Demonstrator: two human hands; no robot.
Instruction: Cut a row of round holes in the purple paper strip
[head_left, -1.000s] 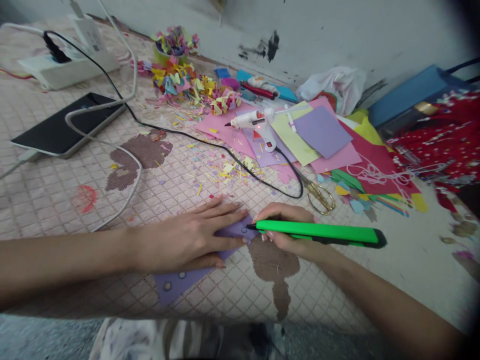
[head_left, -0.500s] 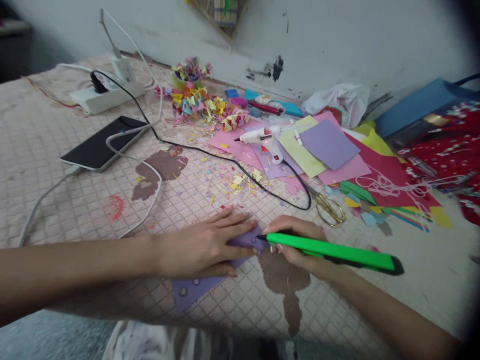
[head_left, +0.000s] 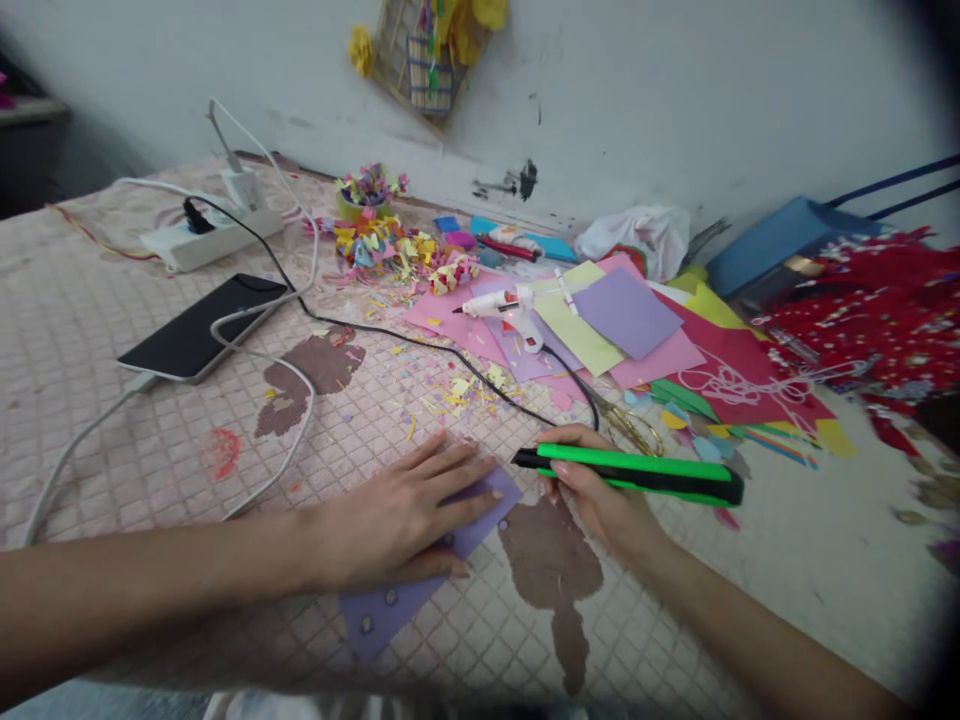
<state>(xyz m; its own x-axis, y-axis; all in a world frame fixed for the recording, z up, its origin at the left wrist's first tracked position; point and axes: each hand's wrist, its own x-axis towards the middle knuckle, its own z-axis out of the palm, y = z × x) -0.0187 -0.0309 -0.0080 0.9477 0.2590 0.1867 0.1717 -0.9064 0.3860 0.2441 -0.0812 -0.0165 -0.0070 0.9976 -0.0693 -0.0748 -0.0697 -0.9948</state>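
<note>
A folded purple paper (head_left: pixel 375 625) with small round holes or marks lies on the quilted tablecloth (head_left: pixel 465 620). My left hand (head_left: pixel 416 510) rests flat over it, fingers spread, pressing it against the cloth. A green and black utility knife (head_left: pixel 637 472) is gripped in my right hand (head_left: pixel 589 485), its dark tip pointing left, just above and beside the paper's right corner. Whether a blade sticks out is too small to tell. The middle of the paper is hidden under my left hand.
A white glue gun (head_left: pixel 502 305) lies on coloured paper sheets (head_left: pixel 626 310), with gold scissors (head_left: pixel 630 425) nearby. At the left are a tablet (head_left: pixel 202 325), cables and a power strip (head_left: pixel 210 235). Paper scraps and curled flowers (head_left: pixel 405 250) lie behind; red decorations (head_left: pixel 877 310) stand right.
The knife has lifted off the paper's right corner and turned more level, with my right hand still round it. My left hand stays on the paper. The camera view has tilted up.
</note>
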